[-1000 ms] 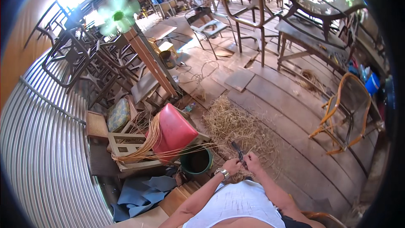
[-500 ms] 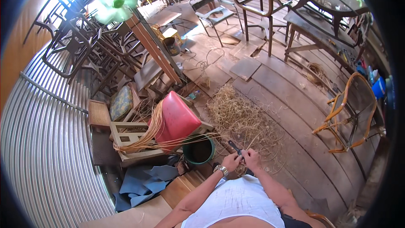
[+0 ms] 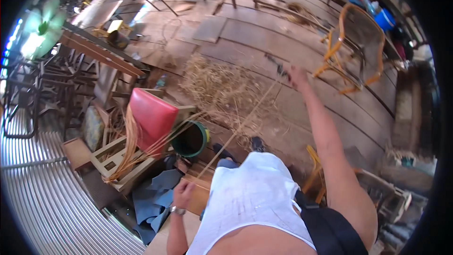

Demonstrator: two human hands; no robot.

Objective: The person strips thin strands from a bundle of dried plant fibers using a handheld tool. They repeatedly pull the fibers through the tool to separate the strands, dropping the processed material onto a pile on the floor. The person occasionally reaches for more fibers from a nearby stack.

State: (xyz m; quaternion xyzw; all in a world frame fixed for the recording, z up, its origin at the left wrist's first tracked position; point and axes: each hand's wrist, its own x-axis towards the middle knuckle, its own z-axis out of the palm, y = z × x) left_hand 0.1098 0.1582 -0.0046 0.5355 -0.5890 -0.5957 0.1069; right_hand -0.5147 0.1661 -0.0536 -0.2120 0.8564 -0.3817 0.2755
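My right hand [image 3: 297, 76] is stretched out to the far right, closed round a dark knife-like tool [image 3: 279, 68], blurred by motion. My left hand [image 3: 183, 193] is low beside my body, fingers closed on the near end of a long pale rattan strip [image 3: 245, 122]. The strip runs taut on a slant between the hands, its far end meeting the tool. Beneath it lies a heap of rattan shavings [image 3: 212, 81]. More rattan strips [image 3: 130, 134] hang over the red padded seat [image 3: 152, 115], left of the strip I hold.
A green-rimmed bucket [image 3: 190, 140] stands by my feet, with blue cloth [image 3: 153, 203] to its left. Across the plank floor [image 3: 255, 35] sits a rattan-framed chair [image 3: 357, 49] at far right. Stacked chair frames [image 3: 52, 87] and a spinning fan [image 3: 45, 27] are at left.
My hands have moved from close together to far apart: the right outward with the tool, the left back toward my body. The strip now stretches between them. The view has shifted right.
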